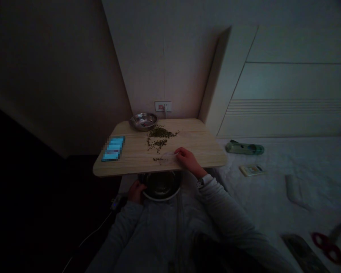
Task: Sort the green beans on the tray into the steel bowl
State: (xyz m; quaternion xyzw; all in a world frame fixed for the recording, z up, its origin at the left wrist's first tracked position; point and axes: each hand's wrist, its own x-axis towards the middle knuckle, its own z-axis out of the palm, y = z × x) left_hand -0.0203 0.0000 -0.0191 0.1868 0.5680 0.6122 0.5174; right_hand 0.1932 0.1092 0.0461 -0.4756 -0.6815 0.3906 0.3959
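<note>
My left hand [136, 191] grips the rim of a metal bowl [161, 185] held just below the near edge of a small wooden table [204, 148]. My right hand [187, 159] rests on the tabletop with its fingers curled over a thin pale card or sheet [167, 156], beside a few small green beans [158, 159]. A larger scatter of green beans [159, 136] lies in the middle of the table. A second metal bowl [143, 121] stands at the table's far edge.
A lit phone [113, 148] lies on the table's left side. A wall socket [163, 106] sits behind the table. On the white bed to the right lie a green case [244, 148], a small box [252, 170], a white object [294, 187] and red scissors [328, 244].
</note>
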